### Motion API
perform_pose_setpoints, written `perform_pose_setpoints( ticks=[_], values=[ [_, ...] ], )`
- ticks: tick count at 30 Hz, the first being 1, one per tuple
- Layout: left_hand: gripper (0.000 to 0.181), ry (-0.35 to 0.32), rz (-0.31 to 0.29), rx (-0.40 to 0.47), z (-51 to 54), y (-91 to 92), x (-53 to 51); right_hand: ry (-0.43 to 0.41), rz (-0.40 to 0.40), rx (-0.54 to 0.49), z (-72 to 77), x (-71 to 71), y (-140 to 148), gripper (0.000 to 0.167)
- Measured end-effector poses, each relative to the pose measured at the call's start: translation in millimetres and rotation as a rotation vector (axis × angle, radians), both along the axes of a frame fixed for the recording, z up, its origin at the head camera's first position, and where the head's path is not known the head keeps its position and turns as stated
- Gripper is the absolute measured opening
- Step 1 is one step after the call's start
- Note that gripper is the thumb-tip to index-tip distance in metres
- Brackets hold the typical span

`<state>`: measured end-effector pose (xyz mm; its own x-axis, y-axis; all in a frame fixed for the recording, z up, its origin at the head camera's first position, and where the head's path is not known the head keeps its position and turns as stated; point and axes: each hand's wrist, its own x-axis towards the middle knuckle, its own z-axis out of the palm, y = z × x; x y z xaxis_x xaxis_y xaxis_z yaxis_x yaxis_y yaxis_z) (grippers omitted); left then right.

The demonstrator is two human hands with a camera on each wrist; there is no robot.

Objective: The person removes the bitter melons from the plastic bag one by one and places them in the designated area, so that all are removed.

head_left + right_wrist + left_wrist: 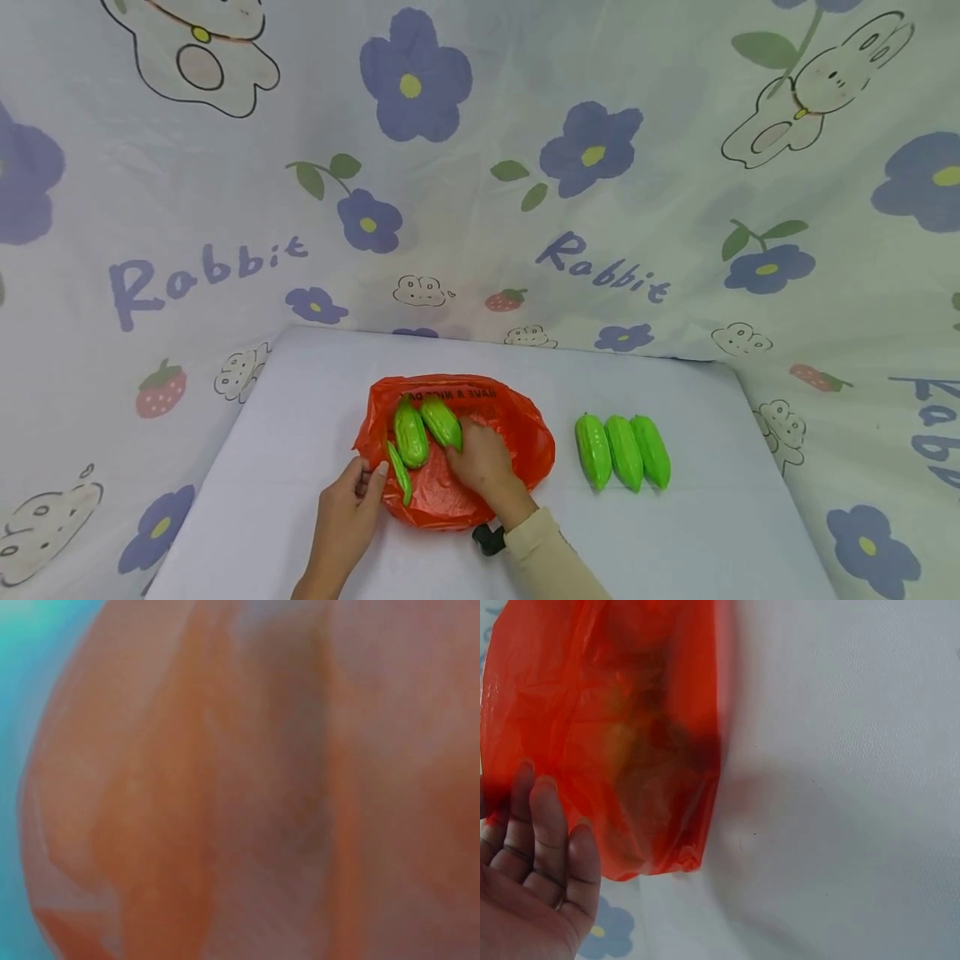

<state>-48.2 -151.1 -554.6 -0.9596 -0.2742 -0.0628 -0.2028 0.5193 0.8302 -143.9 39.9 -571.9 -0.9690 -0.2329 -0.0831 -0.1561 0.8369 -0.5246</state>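
A red plastic bag (532, 433) lies with its mouth spread wide. My left hand (347, 512) pinches its left rim between thumb and fingers; in the left wrist view, the fingers (549, 832) lie against the bag's outer side. Reaching inside, my right hand (483, 462) grips the lower end of a green gourd (441, 422). Beside it in the bag are another green gourd (410, 433) and a slim green piece (400, 473), possibly partly covered. The right wrist view is blurred, filled by reddish film, and I cannot make out the hand there.
To the right of the bag, three ridged green gourds (623, 452) lie side by side on the white table (705, 533). A small black object (489, 540) shows by the right wrist. Behind hangs a cloth printed with flowers and rabbits (450, 208).
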Motion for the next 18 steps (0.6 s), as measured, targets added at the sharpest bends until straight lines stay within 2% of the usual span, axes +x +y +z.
perform_pose_setpoints(
  ticks=[7, 14, 18],
  values=[
    [0.023, 0.021, 0.0, 0.004, -0.1, 0.7, -2.4, -0.041, 0.01, -0.03, 3.0, -4.3, 6.7, 0.041],
    [0.027, 0.012, 0.012, -0.006, 0.7, -1.3, -1.8, -0.09, 0.0, -0.126, 4.2, -5.7, 15.4, 0.038],
    [0.03, 0.018, 0.0, 0.007, 2.8, -1.8, -4.0, -0.079, 0.02, -0.172, 6.9, -6.2, 21.8, 0.038]
  ],
)
